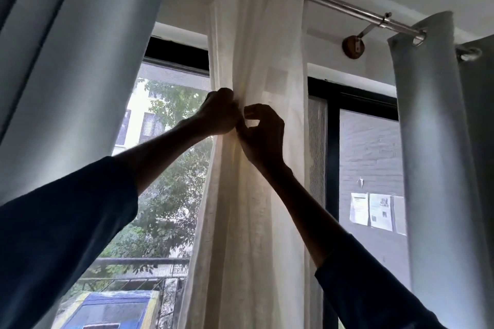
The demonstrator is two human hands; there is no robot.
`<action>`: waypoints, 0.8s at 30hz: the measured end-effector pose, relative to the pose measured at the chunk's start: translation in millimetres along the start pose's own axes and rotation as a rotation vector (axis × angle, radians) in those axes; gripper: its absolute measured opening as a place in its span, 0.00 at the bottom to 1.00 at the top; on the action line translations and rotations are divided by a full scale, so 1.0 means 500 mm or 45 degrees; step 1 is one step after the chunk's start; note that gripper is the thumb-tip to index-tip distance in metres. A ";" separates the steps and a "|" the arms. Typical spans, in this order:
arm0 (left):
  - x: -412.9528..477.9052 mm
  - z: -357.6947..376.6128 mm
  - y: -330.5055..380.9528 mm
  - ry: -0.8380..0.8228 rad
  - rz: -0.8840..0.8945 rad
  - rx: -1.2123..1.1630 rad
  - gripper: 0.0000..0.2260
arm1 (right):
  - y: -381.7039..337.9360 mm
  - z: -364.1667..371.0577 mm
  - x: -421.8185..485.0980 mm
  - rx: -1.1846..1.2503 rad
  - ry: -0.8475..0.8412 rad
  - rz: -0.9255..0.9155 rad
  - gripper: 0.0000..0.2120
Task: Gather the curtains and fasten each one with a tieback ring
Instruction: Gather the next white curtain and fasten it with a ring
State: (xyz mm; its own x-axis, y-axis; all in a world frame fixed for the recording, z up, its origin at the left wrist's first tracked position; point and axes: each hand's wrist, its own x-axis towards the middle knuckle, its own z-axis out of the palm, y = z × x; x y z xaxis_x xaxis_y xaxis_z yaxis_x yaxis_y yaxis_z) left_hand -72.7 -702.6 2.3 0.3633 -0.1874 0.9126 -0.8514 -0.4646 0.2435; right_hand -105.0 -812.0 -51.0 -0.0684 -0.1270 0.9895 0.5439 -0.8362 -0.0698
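Left hand (219, 113) and right hand (264, 136) fingers pinch the vertically hanging white curtain (240, 222).

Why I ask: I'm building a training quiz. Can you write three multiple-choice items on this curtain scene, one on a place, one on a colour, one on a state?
1. Where are the left hand and the right hand?
A. At the white curtain in the middle
B. On a door handle
C. On the window frame

2. What colour are the outer curtains, one at the left and one at the right?
A. Red
B. Grey-blue
C. Yellow

3. How does the white curtain hang?
A. Spread flat across the window
B. Lying on the floor
C. Bunched into a narrow column

Answers:
1 A: both hands meet against its folds at mid height.
2 B: both side panels read pale grey-blue.
3 C: its folds are drawn together below the rod.
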 end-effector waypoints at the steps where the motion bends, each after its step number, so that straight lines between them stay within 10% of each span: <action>1: 0.000 0.006 0.005 0.015 -0.030 -0.048 0.13 | 0.001 -0.001 -0.002 -0.006 -0.022 -0.006 0.07; 8: -0.012 0.027 0.017 0.104 -0.117 -0.146 0.27 | 0.019 -0.007 -0.023 0.052 -0.184 -0.038 0.10; 15: -0.030 0.033 -0.010 0.083 -0.072 0.070 0.17 | 0.079 -0.080 -0.011 -0.050 -0.158 0.041 0.10; 24: -0.095 0.067 -0.048 0.024 -0.016 0.125 0.22 | 0.185 -0.108 -0.049 -0.267 -0.451 0.638 0.20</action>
State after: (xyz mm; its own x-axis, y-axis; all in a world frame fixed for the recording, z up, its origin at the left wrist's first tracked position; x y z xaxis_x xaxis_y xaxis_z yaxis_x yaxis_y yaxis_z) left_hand -57.0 -711.5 -57.7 0.3659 -0.1652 0.9159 -0.8051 -0.5499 0.2225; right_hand -98.1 -914.9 -88.4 0.4513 -0.3752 0.8096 0.2611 -0.8121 -0.5219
